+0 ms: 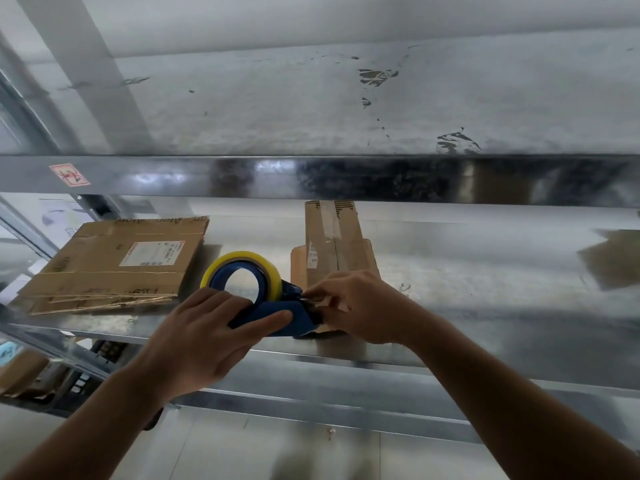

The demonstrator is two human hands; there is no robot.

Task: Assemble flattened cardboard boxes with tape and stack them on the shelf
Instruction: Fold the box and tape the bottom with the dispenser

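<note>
Shelf [485, 271] held the flattened cardboard stack [114, 265] at left and a narrow box [332, 244] mid-shelf, partly behind the right hand [363, 306]. Step looked like starting tape. Tape dispenser [273, 315] was at the shelf front, left hand [204, 337] wrapped round its handle. Right hand pinched the tape end [313, 301] at the cutter, blurred. Next likely needed: pull tape free, press onto box. Upper beam [311, 178] cramped headroom.

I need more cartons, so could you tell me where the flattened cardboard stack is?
Head view: the flattened cardboard stack lies on the shelf at left, just left of the tape dispenser.
</note>
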